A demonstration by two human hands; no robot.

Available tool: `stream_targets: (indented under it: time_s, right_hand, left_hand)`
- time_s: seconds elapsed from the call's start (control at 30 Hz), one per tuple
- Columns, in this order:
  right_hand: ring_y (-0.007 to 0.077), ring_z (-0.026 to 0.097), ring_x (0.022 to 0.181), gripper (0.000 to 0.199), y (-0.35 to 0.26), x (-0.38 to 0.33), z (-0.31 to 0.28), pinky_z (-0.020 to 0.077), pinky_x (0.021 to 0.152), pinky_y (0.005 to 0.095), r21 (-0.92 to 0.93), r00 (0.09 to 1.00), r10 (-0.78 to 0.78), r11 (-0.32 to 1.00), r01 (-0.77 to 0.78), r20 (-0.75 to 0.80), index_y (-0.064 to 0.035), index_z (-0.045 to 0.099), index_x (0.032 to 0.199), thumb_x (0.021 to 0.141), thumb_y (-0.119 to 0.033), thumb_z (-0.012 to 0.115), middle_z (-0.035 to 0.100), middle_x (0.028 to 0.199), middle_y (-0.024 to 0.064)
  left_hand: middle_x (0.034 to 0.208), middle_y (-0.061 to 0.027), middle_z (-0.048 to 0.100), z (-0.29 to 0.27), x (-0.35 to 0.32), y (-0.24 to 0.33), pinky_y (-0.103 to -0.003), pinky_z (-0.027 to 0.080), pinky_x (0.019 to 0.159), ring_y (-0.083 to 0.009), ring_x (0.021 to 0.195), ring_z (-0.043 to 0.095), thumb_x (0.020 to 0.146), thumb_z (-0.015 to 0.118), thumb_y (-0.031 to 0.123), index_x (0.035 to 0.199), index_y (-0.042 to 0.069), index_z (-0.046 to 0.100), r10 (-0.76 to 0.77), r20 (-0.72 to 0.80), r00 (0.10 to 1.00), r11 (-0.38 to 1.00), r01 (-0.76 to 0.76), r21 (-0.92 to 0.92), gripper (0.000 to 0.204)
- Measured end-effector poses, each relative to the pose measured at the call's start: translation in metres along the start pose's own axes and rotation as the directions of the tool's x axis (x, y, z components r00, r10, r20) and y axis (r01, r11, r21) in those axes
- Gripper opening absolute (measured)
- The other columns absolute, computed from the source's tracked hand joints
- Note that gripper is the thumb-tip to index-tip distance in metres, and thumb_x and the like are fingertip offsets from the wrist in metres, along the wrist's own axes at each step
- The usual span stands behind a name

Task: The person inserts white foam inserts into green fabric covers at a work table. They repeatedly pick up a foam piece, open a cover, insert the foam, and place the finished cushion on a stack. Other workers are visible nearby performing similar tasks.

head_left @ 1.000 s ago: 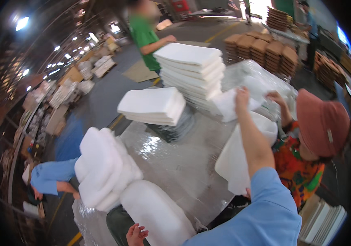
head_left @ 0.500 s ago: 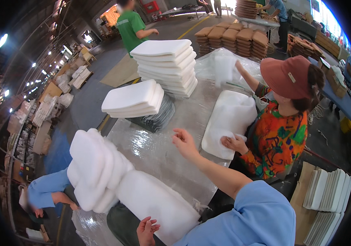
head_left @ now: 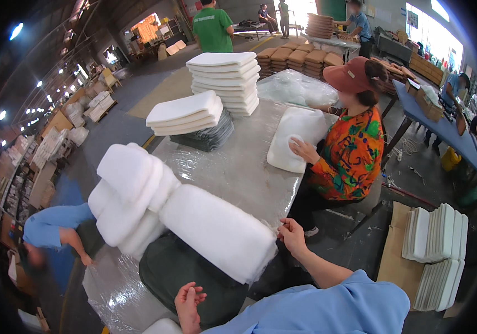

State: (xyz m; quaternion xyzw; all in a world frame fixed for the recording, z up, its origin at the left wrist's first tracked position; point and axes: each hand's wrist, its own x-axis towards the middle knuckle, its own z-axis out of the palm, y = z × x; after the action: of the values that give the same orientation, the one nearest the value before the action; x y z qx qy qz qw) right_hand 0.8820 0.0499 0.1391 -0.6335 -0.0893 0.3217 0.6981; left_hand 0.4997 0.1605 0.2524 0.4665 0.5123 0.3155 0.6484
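Note:
A thick white fibre pad (head_left: 219, 231) lies slantwise in front of me, partly on a dark green fabric piece (head_left: 194, 273). My right hand (head_left: 294, 238) is at the pad's right corner, thumb and fingertips pinched on a wisp of white fibre (head_left: 275, 224) by the table edge. Over the near part of the green fabric hovers my left hand (head_left: 189, 307), fingers loosely curled and apart from the thumb, holding nothing. Left of the pad rises a heap of puffy white pads (head_left: 130, 195).
The plastic-covered table (head_left: 233, 161) bears a tall stack of white foam pads (head_left: 224, 83) and shorter foam pads (head_left: 185, 114) over grey fabric pieces (head_left: 208, 136). A co-worker (head_left: 355, 150) on the right handles another white pad (head_left: 288, 150). Another person (head_left: 60, 225) bends at the left.
My right hand has drawn back from over the table to the pad's right corner. The view has shifted, showing more green fabric. The co-worker's raised far arm has come down.

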Motion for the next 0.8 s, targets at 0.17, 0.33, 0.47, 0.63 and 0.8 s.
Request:
stream_targets:
  time_s: [0.17,0.33,0.47,0.63,0.8]
  right_hand:
    - [0.0123,0.065,0.076,0.029,0.019,-0.061,-0.020,0.0545,0.069,0.0275,-0.125,0.996,-0.040,0.991,0.050,0.082,-0.0014,0.061,0.129,0.100,-0.005,0.062,0.067,0.094,0.0044]
    - [0.0127,0.067,0.078,0.031,0.029,-0.095,-0.036,0.0558,0.071,0.0300,-0.253,0.982,-0.026,0.965,0.073,0.185,-0.0024,0.065,0.128,0.098,-0.006,0.067,0.070,0.091,0.0059]
    - [0.0150,0.070,0.078,0.033,0.047,-0.121,-0.073,0.0566,0.071,0.0319,-0.479,0.960,0.076,0.875,0.067,0.271,-0.0064,0.068,0.128,0.096,-0.017,0.070,0.074,0.093,0.0074]
    - [0.0160,0.067,0.072,0.042,0.106,-0.144,-0.182,0.0562,0.064,0.0333,-0.662,0.882,0.418,0.727,-0.180,0.220,-0.0064,0.066,0.132,0.095,-0.025,0.073,0.072,0.095,0.0059]
    - [0.0205,0.071,0.070,0.032,0.140,-0.197,-0.346,0.0535,0.054,0.0406,-0.778,0.733,0.633,0.320,-0.541,-0.249,-0.0058,0.074,0.114,0.092,-0.030,0.072,0.073,0.085,0.0116]
  left_hand:
    - [0.100,-0.0113,0.075,-0.012,-0.017,-0.021,-0.031,0.058,0.069,-0.0198,0.077,0.073,0.108,0.059,0.016,0.122,0.003,0.067,-0.003,0.026,1.000,0.999,0.004,-0.038,0.021]
    - [0.101,-0.0117,0.075,0.014,-0.043,-0.032,-0.033,0.059,0.072,-0.0211,0.079,0.074,0.108,0.058,0.017,0.124,0.003,0.066,0.007,0.094,0.996,1.000,-0.005,-0.016,0.023]
    - [0.102,-0.0100,0.075,0.040,-0.074,-0.045,-0.030,0.058,0.074,-0.0183,0.082,0.074,0.107,0.060,0.016,0.126,0.003,0.067,-0.057,0.134,0.989,0.998,0.056,0.012,0.024]
    - [0.104,-0.0096,0.075,0.076,-0.109,-0.065,-0.029,0.058,0.076,-0.0170,0.085,0.073,0.107,0.061,0.018,0.129,0.003,0.067,-0.114,0.214,0.970,0.990,0.093,0.105,0.027]
    - [0.109,-0.0085,0.074,0.106,-0.138,-0.085,-0.030,0.058,0.082,-0.0147,0.089,0.071,0.107,0.061,0.020,0.129,0.003,0.067,-0.075,0.359,0.930,0.991,0.031,0.126,0.029]
